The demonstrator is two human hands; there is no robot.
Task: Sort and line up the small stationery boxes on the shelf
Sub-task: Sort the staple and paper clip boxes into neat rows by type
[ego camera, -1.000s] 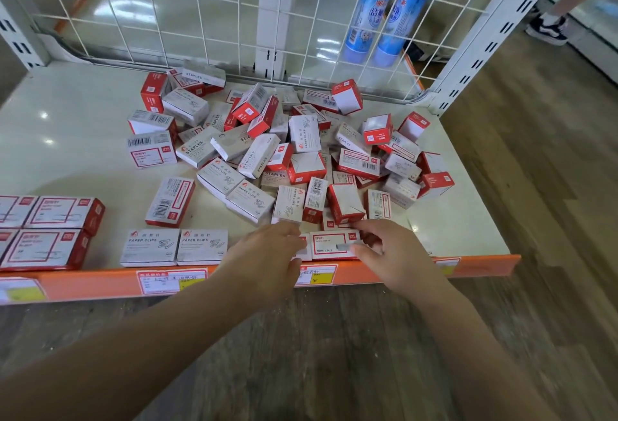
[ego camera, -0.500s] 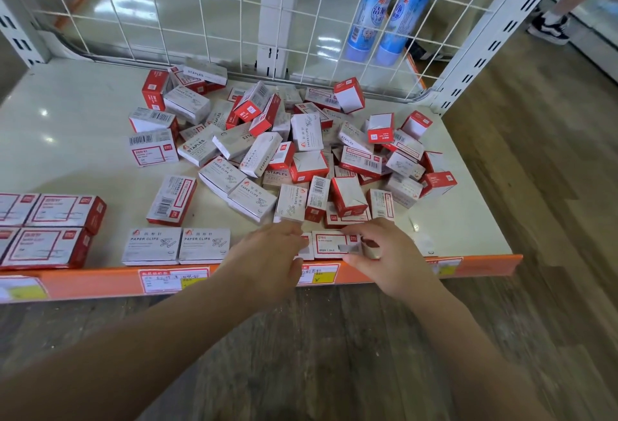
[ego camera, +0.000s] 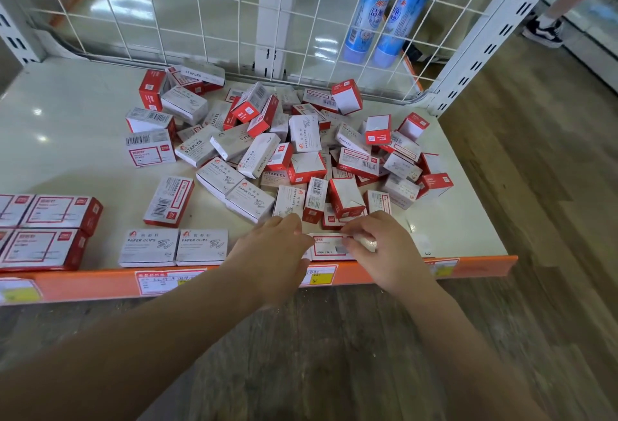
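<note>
Flat red-bordered white cardboard box [ego camera: 329,246] lain at glossy shelf [ego camera: 67,153] front edge, pinched by curled right hand [ego camera: 378,250], left hand [ego camera: 271,250] laid beside it, grasp undeterminable, jumbled rectangular boxes [ego camera: 284,146] heaped behind.

Bright, even overhead light filled the scene, throwing small glare spots on the glossy shelf [ego camera: 67,153] near its left edge and broader reflections on the floor behind the wire grid [ego camera: 200,12]. Shadows were soft. Wide-angle distortion bowed the frame's edges, and fine print blurred slightly.
</note>
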